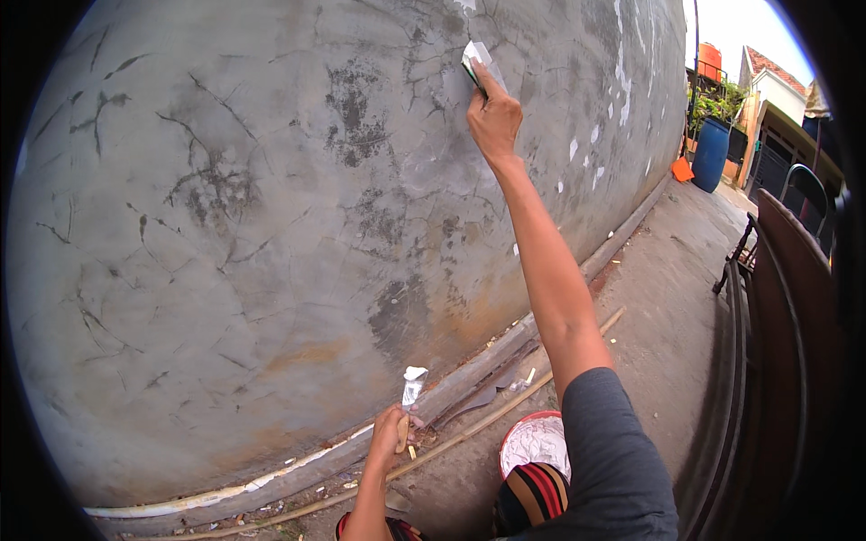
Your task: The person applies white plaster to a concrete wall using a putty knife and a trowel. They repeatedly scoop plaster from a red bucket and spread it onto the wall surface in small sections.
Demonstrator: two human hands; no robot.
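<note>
Stretched far up, my right hand (496, 122) is closed on a flat putty spreader (472, 70) with a dark edge. White putty (479, 52) covers its face, and it is held at the cracked grey wall (298, 207). Low down near the foot of the wall, my left hand (390, 435) grips a putty knife (403, 431) by its wooden handle. That blade points upward, smeared white, with a lump of putty (416, 372) at its tip. A red-rimmed bucket (536, 442) of white putty stands by my knee, partly hidden by my leg and sleeve.
Along the wall's base runs a ledge (505, 345), with a long bamboo pole (487, 420) and scattered debris beside it. To the right stands a dark brown panel-like object (794, 334) on a metal frame. Farther off are a blue barrel (711, 155) and an orange dustpan-like object (682, 169).
</note>
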